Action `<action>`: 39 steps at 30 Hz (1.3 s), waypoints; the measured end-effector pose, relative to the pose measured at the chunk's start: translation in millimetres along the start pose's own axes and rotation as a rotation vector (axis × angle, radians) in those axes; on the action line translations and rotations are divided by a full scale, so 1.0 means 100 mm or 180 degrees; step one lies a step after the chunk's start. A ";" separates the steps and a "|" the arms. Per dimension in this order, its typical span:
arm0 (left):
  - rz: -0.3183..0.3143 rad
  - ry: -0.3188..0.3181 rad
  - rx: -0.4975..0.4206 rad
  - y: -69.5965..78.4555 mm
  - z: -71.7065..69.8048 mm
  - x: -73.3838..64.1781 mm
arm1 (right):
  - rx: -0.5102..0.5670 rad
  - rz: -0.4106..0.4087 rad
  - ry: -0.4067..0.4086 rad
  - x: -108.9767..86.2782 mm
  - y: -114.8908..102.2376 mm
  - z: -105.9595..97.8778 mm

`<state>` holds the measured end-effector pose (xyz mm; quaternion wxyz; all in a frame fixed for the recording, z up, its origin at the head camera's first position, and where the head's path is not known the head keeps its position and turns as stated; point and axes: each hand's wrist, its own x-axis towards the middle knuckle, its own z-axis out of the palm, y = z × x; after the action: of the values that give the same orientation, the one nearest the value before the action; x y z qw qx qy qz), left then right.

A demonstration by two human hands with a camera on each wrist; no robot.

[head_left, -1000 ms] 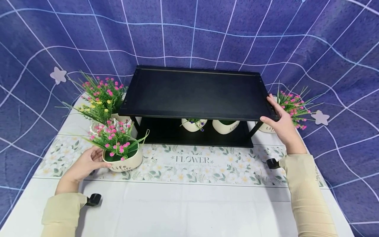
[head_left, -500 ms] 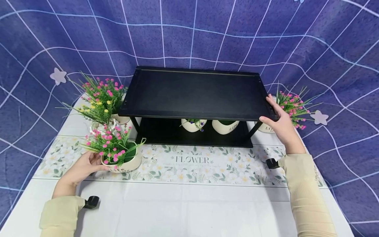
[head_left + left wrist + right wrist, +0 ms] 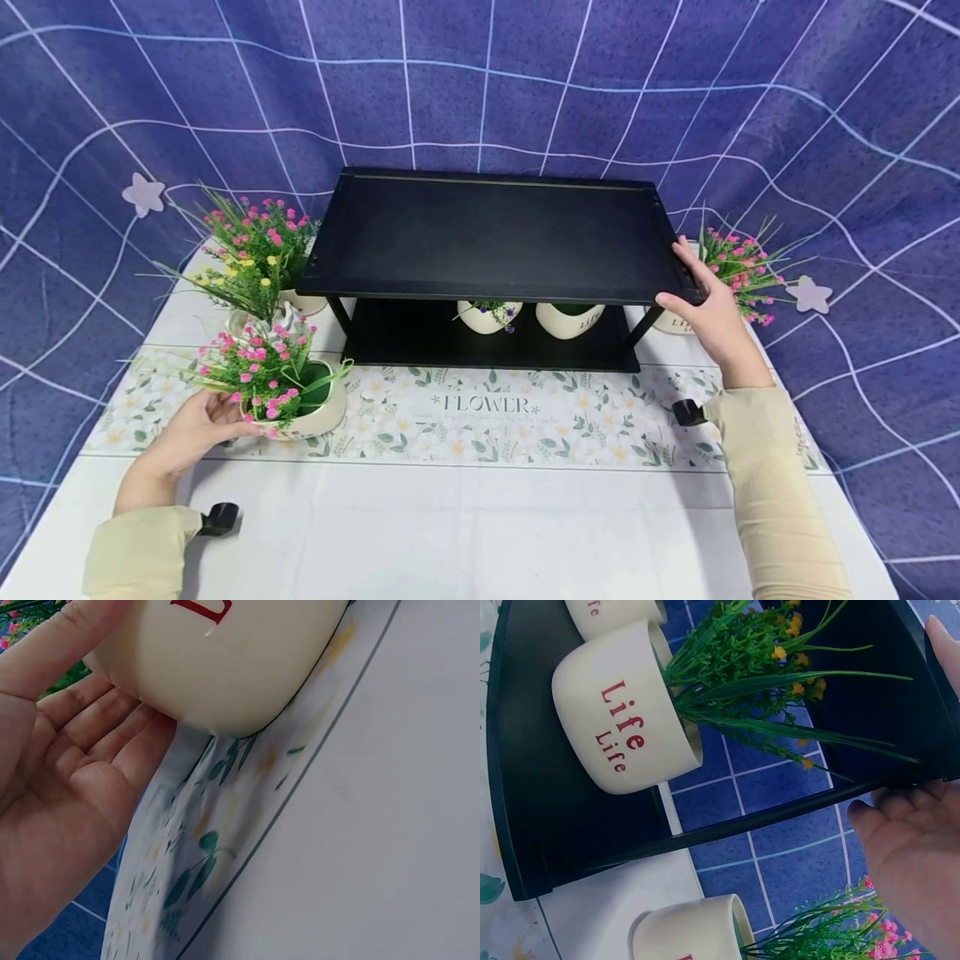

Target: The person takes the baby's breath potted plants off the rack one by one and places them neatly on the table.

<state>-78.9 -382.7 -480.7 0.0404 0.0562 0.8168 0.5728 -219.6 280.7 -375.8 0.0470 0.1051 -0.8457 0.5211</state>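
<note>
In the head view my left hand (image 3: 187, 437) grips the left end of a cream oval flowerpot (image 3: 322, 414) with pink artificial flowers and grass blades. The left wrist view shows the thumb along one face of that flowerpot (image 3: 225, 667), part of a red letter on it, and the other fingers at its far side. My right hand (image 3: 712, 325) holds the front right corner of a black two-tier shelf (image 3: 495, 237). From the right wrist, that hand (image 3: 922, 847) has its fingers curled at the upper board's edge.
On the lower tier (image 3: 405, 333) stand cream flowerpots, one with purple flowers (image 3: 491, 318) and a "Life" one (image 3: 622, 712) with orange flowers. Pink (image 3: 262, 229) and yellow-flowered plants (image 3: 243, 279) crowd the shelf's left. Another pink-flowered plant (image 3: 738, 267) is at its right, by the starred curtain (image 3: 480, 83).
My left hand has moved the flowerpot leftward and turned it, so its front lettering no longer reads clearly from above. The right hand stays on the shelf corner.
</note>
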 end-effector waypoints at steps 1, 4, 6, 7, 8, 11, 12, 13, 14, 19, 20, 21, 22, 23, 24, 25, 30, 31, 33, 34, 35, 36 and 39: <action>-0.0008 0.0011 0.0024 0.00 -0.01 -0.01 | 0.0002 -0.0002 0.0004 0.00 0.00 0.00; -0.0061 0.0042 0.0115 0.00 -0.05 -0.03 | 0.0037 -0.0032 0.0018 0.00 0.00 0.01; -0.0107 0.0070 0.0206 0.00 -0.08 -0.03 | 0.0076 -0.0057 0.0030 0.00 0.00 0.01; -0.0109 0.0052 0.0234 0.00 -0.10 -0.03 | 0.0092 -0.0066 0.0036 0.00 0.01 0.01; -0.0141 0.0049 0.0254 0.00 -0.11 -0.03 | 0.0104 -0.0075 0.0041 0.01 0.01 0.02; -0.0260 0.0077 0.0395 0.00 -0.15 -0.02 | 0.0126 -0.0090 0.0056 0.01 0.02 0.02; -0.0303 0.0081 0.0434 0.00 -0.16 -0.01 | 0.0122 -0.0089 0.0057 0.01 0.02 0.02; -0.0340 0.0077 0.0467 0.00 -0.17 -0.01 | 0.0126 -0.0088 0.0055 0.01 0.02 0.02; -0.0391 0.0086 0.0499 0.00 -0.18 -0.01 | 0.0129 -0.0088 0.0053 0.01 0.02 0.02; -0.0328 0.0013 0.0526 -0.01 -0.23 0.00 | 0.0152 -0.0079 0.0024 0.01 0.01 0.01; -0.0275 -0.0011 0.0479 -0.01 -0.24 0.00 | 0.0157 -0.0072 0.0021 0.01 0.01 0.01; -0.0233 -0.0023 0.0454 -0.01 -0.25 -0.01 | 0.0154 -0.0071 0.0021 0.01 0.01 0.01; -0.0199 -0.0031 0.0413 -0.01 -0.25 0.00 | 0.0151 -0.0069 0.0021 0.00 0.01 0.01; -0.0175 -0.0036 0.0384 -0.01 -0.26 0.00 | 0.0143 -0.0065 0.0022 0.00 0.00 0.01; -0.0156 -0.0045 0.0392 -0.02 -0.27 0.00 | 0.0146 -0.0063 0.0023 0.00 0.00 0.01; -0.0142 -0.0047 0.0405 -0.02 -0.27 0.00 | 0.0155 -0.0061 0.0030 -0.01 0.00 0.01; -0.0186 -0.0068 0.0540 -0.02 -0.32 0.02 | 0.0235 -0.0074 0.0026 -0.01 -0.01 0.01; -0.0178 -0.0069 0.0553 -0.02 -0.33 0.02 | 0.0238 -0.0078 0.0028 -0.01 0.00 0.01; -0.0156 -0.0077 0.0568 0.00 -0.34 0.02 | 0.0229 -0.0078 0.0032 0.00 0.00 0.01; -0.0155 -0.0069 0.0589 0.00 -0.34 0.02 | 0.0207 -0.0071 0.0034 0.00 0.00 0.01; -0.0149 -0.0059 0.0613 0.01 -0.35 0.02 | 0.0195 -0.0064 0.0037 0.00 0.00 0.01; -0.0146 -0.0057 0.0626 0.02 -0.35 0.01 | 0.0190 -0.0064 0.0035 0.00 0.00 0.02; -0.0155 -0.0031 0.0677 0.04 -0.36 0.01 | 0.0193 -0.0062 0.0037 0.00 0.00 0.02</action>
<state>-84.2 -414.4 -464.4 0.0520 0.0431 0.8739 0.4814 -219.9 278.8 -376.1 0.0539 0.1116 -0.8282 0.5466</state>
